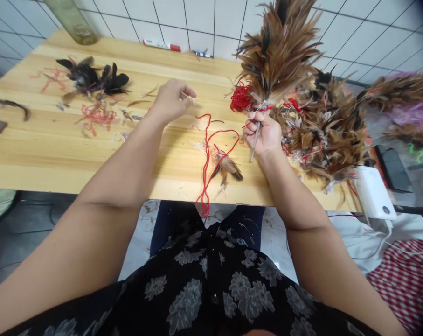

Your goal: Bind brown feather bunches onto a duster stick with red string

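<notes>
My right hand (267, 135) is closed round the thin stick of a feather duster (279, 56), whose brown feathers spread upward toward the tiled wall. Red cord is wound where the feathers meet the stick. My left hand (172, 101) hovers over the middle of the table, its fingers curled together; whatever may be between the fingertips is too small to make out. A length of red cord (207, 158) lies looped between my arms and hangs over the front edge. Beside it is a small tuft of loose feathers (227, 168). A red cord ball (241, 98) sits left of the duster.
A big heap of brown feathers (326, 126) covers the right side. Black feathers (88, 77) and red thread scraps (97, 116) lie at left. A marker (162, 45) and a green bottle (73, 21) are along the wall. A white power bank (375, 193) and phone (393, 168) are at right.
</notes>
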A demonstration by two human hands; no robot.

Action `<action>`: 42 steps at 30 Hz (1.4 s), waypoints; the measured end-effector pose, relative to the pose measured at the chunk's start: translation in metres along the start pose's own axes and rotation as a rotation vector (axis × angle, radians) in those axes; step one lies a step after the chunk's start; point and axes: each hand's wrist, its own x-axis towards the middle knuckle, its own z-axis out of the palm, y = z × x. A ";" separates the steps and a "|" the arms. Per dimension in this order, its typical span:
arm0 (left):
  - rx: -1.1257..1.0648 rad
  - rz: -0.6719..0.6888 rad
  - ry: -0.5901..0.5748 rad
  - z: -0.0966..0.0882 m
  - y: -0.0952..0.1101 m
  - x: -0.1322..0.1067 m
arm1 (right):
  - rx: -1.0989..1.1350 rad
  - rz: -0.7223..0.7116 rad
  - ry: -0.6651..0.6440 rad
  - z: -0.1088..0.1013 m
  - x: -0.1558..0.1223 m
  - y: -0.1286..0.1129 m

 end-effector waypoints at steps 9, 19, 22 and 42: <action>0.173 0.147 -0.082 0.042 -0.054 0.020 | 0.012 0.040 -0.010 0.014 -0.012 0.004; -0.209 0.206 -0.093 0.024 0.025 -0.023 | 0.032 0.000 -0.025 0.009 -0.010 0.002; -0.540 0.201 -0.101 0.040 0.047 -0.036 | 0.064 0.023 -0.025 0.009 -0.010 0.003; -0.368 0.767 -0.142 0.065 0.041 -0.043 | 0.404 0.283 -0.123 0.016 -0.019 0.006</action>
